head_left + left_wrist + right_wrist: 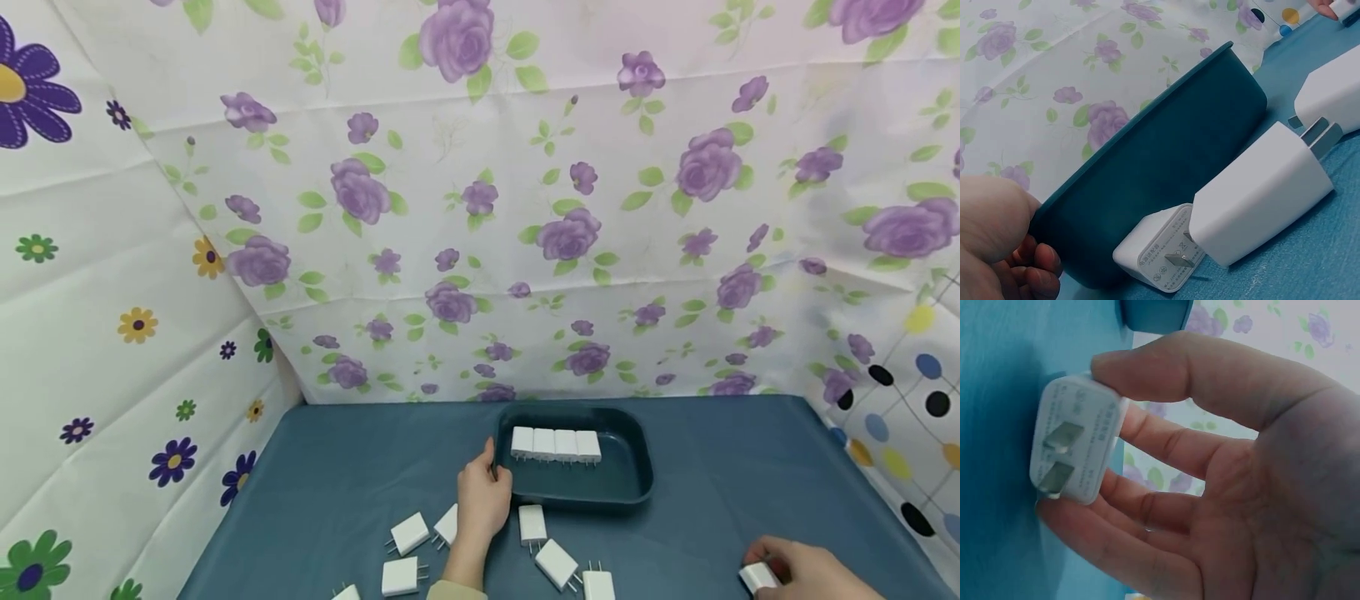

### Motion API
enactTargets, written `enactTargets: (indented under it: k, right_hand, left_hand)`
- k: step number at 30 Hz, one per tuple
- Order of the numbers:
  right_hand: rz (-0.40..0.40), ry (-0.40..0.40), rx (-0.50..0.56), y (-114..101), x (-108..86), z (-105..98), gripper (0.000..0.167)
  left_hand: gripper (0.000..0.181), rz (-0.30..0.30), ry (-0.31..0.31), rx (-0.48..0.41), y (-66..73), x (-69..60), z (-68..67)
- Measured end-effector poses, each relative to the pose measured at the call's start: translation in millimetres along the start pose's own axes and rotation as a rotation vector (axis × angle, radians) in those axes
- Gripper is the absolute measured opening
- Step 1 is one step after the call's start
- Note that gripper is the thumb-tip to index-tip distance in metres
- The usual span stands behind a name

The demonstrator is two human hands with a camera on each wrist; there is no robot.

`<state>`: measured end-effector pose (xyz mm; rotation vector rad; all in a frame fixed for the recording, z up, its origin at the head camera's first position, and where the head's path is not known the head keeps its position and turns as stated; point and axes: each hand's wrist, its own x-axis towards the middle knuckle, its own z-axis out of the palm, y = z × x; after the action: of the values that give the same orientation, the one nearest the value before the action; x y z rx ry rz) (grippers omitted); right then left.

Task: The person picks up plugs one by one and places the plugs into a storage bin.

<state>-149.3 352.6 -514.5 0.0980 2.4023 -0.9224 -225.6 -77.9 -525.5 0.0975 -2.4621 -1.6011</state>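
A dark teal tray [622, 475] stands on the table, with several white charger plugs [555, 444] lined up side by side at its upper left. My left hand [482, 496] grips the tray's left rim, thumb above and fingers curled below, as the left wrist view also shows. At the table's right, my right hand [798, 571] pinches a white charger plug [1075, 437] between thumb and fingers. Its two metal prongs face the right wrist camera. That plug is at the table surface; whether it touches is unclear.
Loose charger plugs lie in front of the tray, including one plug [532, 525] close to its front wall and another [557, 564] nearer me. Several more, such as this plug [408, 533], lie left of my left forearm. Flowered cloth [525, 333] hangs behind the blue table [360, 450].
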Motion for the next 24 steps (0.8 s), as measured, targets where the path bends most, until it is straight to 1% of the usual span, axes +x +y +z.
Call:
enactTargets:
  k: [3,7,10,14,18,20,24]
  right_hand:
    - [0.012,0.024,-0.028,-8.4,1.1,-0.4,0.02]
    - [-0.04,0.048,-0.055,-18.4,0.8,-1.9,0.025]
    - [-0.068,0.066,-0.034,-26.0,0.0,-2.8,0.034]
    - [-0.056,0.098,0.017,-38.6,0.3,-3.1,0.046]
    - [-0.053,0.135,0.058,-53.7,2.7,-4.5,0.052]
    - [-0.068,0.162,0.06,-62.1,3.0,-5.5,0.055]
    - [-0.126,0.232,0.067,-79.4,1.8,-5.1,0.058]
  left_hand:
    - [0.056,0.002,0.002,0.003,0.5,0.2,1.2]
    - [0.056,0.0,0.005,0.02,-0.7,-0.2,2.1]
    - [0.059,-0.001,0.0,0.02,-0.8,-1.1,2.5]
    - [0.065,-0.01,-0.007,0.018,0.2,-1.0,2.6]
    - [0.067,-0.015,-0.01,0.023,-0.6,-0.5,2.6]
    - [0.065,-0.013,-0.01,0.023,-0.9,-0.5,2.5]
    - [0.063,-0.008,-0.009,0.017,-1.2,-1.0,2.4]
